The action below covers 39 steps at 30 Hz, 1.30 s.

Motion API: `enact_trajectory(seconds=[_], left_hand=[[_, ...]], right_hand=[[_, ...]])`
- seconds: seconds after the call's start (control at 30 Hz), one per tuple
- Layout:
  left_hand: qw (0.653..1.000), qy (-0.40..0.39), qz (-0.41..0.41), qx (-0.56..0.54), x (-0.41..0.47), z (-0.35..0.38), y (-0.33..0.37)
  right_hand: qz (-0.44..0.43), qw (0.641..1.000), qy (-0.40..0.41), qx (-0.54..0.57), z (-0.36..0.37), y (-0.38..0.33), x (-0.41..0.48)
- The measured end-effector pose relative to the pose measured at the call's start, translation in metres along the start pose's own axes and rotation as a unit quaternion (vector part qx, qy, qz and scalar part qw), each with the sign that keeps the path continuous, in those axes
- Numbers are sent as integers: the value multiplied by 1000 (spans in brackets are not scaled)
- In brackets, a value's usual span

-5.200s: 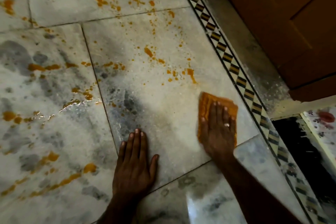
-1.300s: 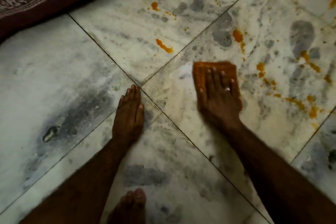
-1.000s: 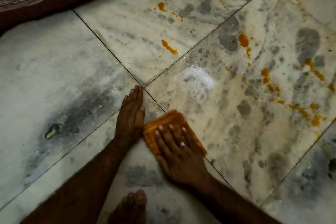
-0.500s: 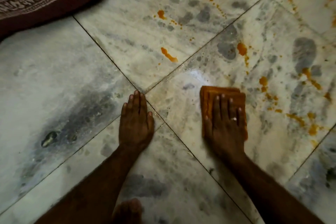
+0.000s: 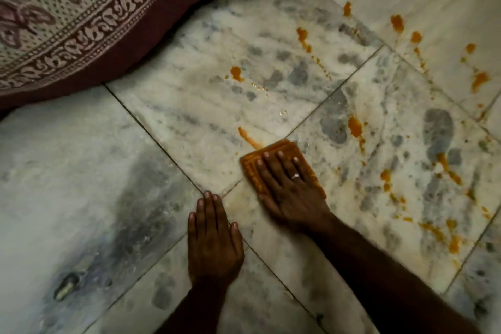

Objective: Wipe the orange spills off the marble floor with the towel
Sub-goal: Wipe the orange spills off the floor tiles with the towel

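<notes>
My right hand (image 5: 291, 190) lies flat on the folded orange towel (image 5: 253, 168), pressing it onto the marble floor (image 5: 81, 171) near a tile joint. An orange streak (image 5: 248, 139) sits just beyond the towel's far left corner. More orange spills lie farther off: a blob (image 5: 236, 73), a drip line (image 5: 303, 38), a patch (image 5: 354, 126), and several splashes at the right (image 5: 447, 168). My left hand (image 5: 212, 238) rests palm down on the floor, fingers together, just left of the towel and not touching it.
A patterned cloth with a dark red border (image 5: 81, 22) covers the far left corner of the floor. Grey veins and dark patches (image 5: 143, 198) mark the tiles. A small dark chip (image 5: 66, 285) shows at the near left.
My right hand has slid the towel up and to the left, to the end of the orange streak. The view has shifted, showing more of the patterned cloth. My left hand stays planted.
</notes>
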State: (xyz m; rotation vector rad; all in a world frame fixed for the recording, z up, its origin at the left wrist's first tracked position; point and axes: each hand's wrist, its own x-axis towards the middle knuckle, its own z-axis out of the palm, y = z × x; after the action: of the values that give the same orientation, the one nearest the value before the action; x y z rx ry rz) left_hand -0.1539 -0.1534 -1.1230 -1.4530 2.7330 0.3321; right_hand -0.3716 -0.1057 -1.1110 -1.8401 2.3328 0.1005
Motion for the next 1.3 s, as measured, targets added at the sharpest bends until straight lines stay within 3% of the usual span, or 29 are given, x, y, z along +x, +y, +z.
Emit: enact_trajectory(seconds=[0.13, 0.27, 0.33, 0.43, 0.57, 0.73, 0.83, 0.93, 1.07, 1.17, 1.3], left_hand=[[1000, -4, 6, 2, 2, 0, 3], [1000, 2, 2, -5, 2, 0, 2], [1000, 20, 13, -7, 2, 2, 1], [999, 26, 23, -16, 1, 6, -6], [998, 9, -47, -34, 53, -2, -10], [1000, 10, 6, -21, 130, -13, -28], [999, 10, 43, -23, 150, -16, -35], [998, 21, 49, -19, 154, -14, -37], [998, 24, 52, -8, 154, -11, -40], [999, 26, 41, -6, 163, -10, -39], [1000, 23, 4, -11, 205, -17, -54]], right_hand=[[112, 993, -15, 17, 2, 18, -21], [229, 973, 10, 35, 14, -20, -73], [199, 979, 28, 40, 16, -50, -77], [56, 995, 67, 54, 18, -79, -52], [-30, 995, 76, 53, 11, -65, 36], [124, 991, 11, 42, -8, 18, 91], [206, 977, 20, 50, -3, 44, 39], [276, 959, 34, 60, 8, 6, -22], [155, 984, 62, 65, 15, -57, -20], [66, 994, 63, 53, 6, -40, 38], [148, 987, 51, 43, -7, 35, 87]])
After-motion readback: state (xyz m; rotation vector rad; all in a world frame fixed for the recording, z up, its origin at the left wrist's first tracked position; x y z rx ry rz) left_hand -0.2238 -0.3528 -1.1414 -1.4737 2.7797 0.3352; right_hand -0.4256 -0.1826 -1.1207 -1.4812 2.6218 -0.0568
